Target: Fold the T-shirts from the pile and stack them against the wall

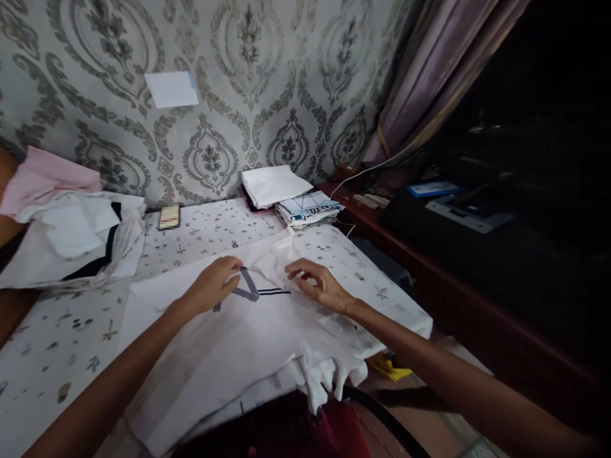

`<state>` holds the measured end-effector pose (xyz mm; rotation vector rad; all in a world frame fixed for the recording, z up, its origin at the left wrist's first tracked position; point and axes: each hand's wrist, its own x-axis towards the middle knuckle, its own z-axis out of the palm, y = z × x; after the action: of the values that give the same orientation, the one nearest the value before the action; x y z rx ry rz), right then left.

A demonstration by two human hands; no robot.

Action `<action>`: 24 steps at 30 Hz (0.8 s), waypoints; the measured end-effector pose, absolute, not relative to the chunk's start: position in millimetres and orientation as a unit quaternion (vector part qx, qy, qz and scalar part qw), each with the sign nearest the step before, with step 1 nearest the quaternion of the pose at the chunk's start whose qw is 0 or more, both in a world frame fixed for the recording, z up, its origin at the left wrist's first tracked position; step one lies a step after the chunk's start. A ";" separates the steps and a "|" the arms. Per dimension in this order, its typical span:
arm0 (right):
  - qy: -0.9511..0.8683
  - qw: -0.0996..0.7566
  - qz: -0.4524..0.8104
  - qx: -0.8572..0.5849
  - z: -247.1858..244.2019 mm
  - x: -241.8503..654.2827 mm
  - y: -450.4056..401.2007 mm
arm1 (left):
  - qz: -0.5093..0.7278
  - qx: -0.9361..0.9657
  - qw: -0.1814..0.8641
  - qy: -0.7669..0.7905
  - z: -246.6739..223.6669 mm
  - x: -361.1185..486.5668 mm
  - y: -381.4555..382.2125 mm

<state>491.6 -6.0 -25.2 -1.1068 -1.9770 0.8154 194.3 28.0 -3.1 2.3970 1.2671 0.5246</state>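
One white garment (pixel 210 362) between both hands

Nearest, at 6 o'clock, dark red fabric (pixel 305 432) shows below the edge of the surface (pixel 205 222), and a bunched, gathered part of the white cloth hangs over that edge at 5 o'clock. Something yellow (pixel 391 367) is partly visible lower down, at 4 o'clock.

The garment lies spread on the surface, directly between the two grips and toward 6 o'clock from them. Its striped neckline (pixel 250 284) forms a V whose point faces roughly 4 o'clock; the long axis of the whole piece is hard to read (white overlaps white). The left hand (pixel 213 285) is the nearer one, its fingertips at the band. The right hand (pixel 321 287) sits at 3 o'clock of it, fingers curled beside a crumpled fold. Whether either grip pinches cloth or merely rests on it, I cannot tell.

Farther off, at 10 o'clock, white clothing (pixel 81 226) is heaped with a pink cloth (pixel 60 175) behind it. A small box-like item (pixel 169 217) sits at 11 o'clock. At 1 o'clock, a white folded cloth (pixel 277 184) tops one pile, just beside a printed folded garment (pixel 310 207). I can identify no container. Beyond stands the patterned wall (pixel 210 152).
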 end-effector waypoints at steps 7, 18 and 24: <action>-0.746 0.297 0.240 -0.545 -42.0 506.3 -10.3 | 0.162 0.812 0.308 0.468 -23.9 269.4 81.8; -0.784 0.206 0.179 -0.557 -42.5 505.0 -18.7 | 0.003 0.868 0.338 0.365 16.4 199.1 39.0; -0.743 0.205 0.170 -0.614 -46.1 495.8 -12.6 | 0.085 0.895 0.234 0.371 1.4 225.8 22.8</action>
<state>495.8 -12.6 -46.1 -1.7128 -2.0700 0.4733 225.8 22.8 1.4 2.4558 1.0176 0.2325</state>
